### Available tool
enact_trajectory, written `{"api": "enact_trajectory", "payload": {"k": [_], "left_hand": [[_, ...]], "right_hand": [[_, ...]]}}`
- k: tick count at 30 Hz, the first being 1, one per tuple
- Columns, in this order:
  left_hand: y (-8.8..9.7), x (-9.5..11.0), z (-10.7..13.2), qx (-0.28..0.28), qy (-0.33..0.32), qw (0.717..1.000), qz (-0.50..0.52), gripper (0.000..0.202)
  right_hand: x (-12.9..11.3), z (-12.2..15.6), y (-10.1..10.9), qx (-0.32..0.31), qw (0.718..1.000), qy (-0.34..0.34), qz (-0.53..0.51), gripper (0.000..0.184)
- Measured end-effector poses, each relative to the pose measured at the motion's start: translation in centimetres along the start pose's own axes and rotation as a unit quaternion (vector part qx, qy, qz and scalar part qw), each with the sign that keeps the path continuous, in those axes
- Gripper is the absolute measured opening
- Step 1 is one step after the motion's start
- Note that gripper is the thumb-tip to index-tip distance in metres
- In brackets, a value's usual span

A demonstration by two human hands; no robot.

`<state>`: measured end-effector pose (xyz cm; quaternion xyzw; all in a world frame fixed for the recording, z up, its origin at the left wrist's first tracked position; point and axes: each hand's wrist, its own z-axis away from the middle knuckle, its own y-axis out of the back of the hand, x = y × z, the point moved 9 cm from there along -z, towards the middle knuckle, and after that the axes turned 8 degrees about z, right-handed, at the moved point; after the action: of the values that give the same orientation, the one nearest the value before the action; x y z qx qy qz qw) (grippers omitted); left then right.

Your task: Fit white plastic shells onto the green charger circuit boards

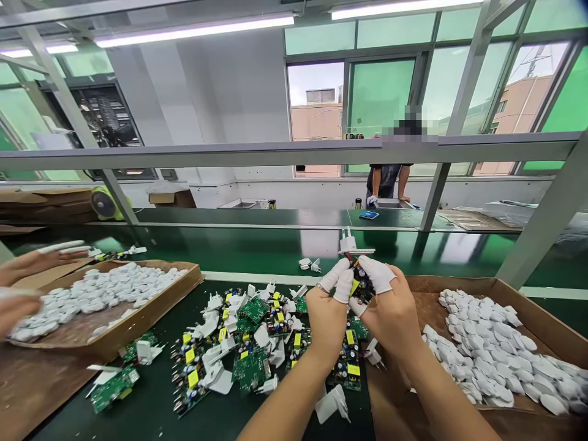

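My left hand point(327, 312) and my right hand point(388, 306) are raised together above the green bench, both with white finger cots on the fingertips. Between them they pinch a small charger circuit board point(361, 283) with a yellow part, and a white plug piece point(349, 245) with two prongs sticks up from it. Below my hands lies a heap of green circuit boards and white plug pieces point(248, 343).
A cardboard tray of white shells point(487, 361) sits at the right, another cardboard tray point(138, 318) at the left. Another person's hands point(27, 275) reach in from the left edge. Across the green conveyor point(275, 248) a person point(388, 180) stands by the window.
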<state>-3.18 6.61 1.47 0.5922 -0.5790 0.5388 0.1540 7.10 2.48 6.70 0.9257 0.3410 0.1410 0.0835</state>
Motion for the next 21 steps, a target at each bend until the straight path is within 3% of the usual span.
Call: {"api": "enact_trajectory", "payload": {"k": [3,5,7,10,12,16,19,21], "left_hand": [[-0.3,0.5,-0.7,-0.034,-0.021,0.999,-0.019,0.030],[0.0,0.8,-1.8,-0.076,-0.027,0.996,-0.033,0.033],[1.6,1.2,-3.6,-0.074,-0.032,0.995,-0.053,0.040],[5.2,0.8,-6.5,-0.036,-0.018,0.981,-0.189,0.049],[6.7,-0.9,-7.9,-0.061,0.025,0.938,-0.340,0.049],[7.5,-5.8,-8.3,-0.144,0.119,0.844,-0.503,0.030],[6.9,-9.5,-6.9,-0.199,0.187,0.768,-0.579,0.025],[6.2,-11.4,-5.8,-0.234,0.219,0.723,-0.611,0.026]], "right_hand": [[0.4,0.0,-0.4,-0.006,1.000,-0.019,-0.006,0.040],[1.3,-0.3,-2.0,-0.061,0.997,-0.050,-0.021,0.043],[2.7,-0.4,-5.2,-0.182,0.977,-0.105,-0.023,0.048],[4.9,1.2,-11.5,-0.410,0.898,-0.160,0.014,0.048],[6.0,2.6,-15.2,-0.507,0.847,-0.159,0.033,0.043],[8.2,5.6,-21.2,-0.562,0.805,-0.175,0.068,0.043],[10.3,8.1,-23.6,-0.583,0.780,-0.198,0.113,0.050],[11.9,9.8,-23.7,-0.605,0.756,-0.208,0.139,0.053]]}}
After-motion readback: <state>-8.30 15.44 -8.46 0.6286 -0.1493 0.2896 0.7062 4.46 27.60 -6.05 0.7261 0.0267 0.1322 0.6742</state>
